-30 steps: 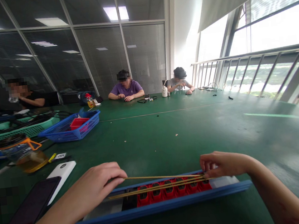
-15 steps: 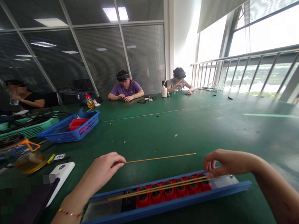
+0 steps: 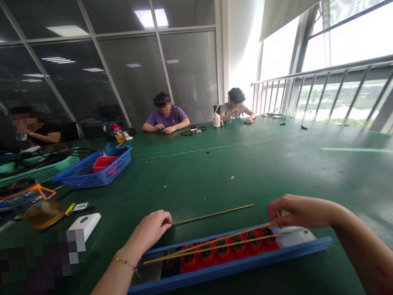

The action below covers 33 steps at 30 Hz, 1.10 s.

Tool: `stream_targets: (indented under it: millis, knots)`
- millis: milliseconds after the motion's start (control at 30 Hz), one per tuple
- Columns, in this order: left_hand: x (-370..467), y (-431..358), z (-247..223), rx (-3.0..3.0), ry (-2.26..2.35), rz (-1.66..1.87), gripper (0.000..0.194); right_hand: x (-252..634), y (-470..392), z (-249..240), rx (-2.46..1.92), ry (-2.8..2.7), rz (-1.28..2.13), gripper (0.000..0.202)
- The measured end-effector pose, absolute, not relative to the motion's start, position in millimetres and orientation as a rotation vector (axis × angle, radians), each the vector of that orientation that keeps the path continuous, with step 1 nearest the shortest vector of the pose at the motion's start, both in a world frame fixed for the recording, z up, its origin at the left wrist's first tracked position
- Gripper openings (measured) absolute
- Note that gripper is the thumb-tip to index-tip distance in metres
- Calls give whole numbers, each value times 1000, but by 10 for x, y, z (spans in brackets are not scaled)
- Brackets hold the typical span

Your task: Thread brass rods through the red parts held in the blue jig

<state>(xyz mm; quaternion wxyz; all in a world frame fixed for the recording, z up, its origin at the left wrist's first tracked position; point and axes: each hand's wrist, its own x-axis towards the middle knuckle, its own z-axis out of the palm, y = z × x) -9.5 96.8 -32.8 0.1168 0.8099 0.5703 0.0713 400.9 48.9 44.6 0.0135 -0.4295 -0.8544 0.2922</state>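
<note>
My left hand pinches one end of a thin wooden stick, which points right over the green table just beyond a long blue-edged tray. Inside the tray is a row of red holders with dark centres. Two more thin sticks lie lengthwise across it. The fingers of my right hand close on the right end of the farther stick, raised off the tray. The nearer stick rests over the holders, its right end on the metal plate.
On the left stand a jar of amber liquid, a blue basket, a green basket and a white device. Several people sit at the far side. A railing runs along the right.
My left hand has moved right and nearer with its stick, which now slants. The right end of the farther stick has risen in my right hand, apart from the nearer stick.
</note>
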Motion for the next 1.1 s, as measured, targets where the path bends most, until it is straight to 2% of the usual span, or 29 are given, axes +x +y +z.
stream_targets:
  millis: [267, 467, 633, 800, 933, 1100]
  knots:
    - [-82, 933, -311, 2359, 1665, 232, 15, 3875, 472, 554, -1269, -2528, 826, 45]
    - [-83, 952, -312, 2320, 1675, 200, 17, 4191, 505, 611, -1363, -2297, 796, 47]
    - [-70, 938, -292, 2313, 1678, 233, 23, 4337, 672, 353, -1500, -2321, 791, 52]
    - [-35, 894, -233, 2304, 1663, 250, 41, 4124, 822, 16, -1496, -2424, 796, 43]
    - [-51, 903, -252, 2319, 1640, 214, 32, 3965, 857, -136, -1468, -2444, 735, 33]
    - [-89, 933, -310, 2308, 1648, 201, 22, 3919, 878, -217, -1432, -2410, 808, 32]
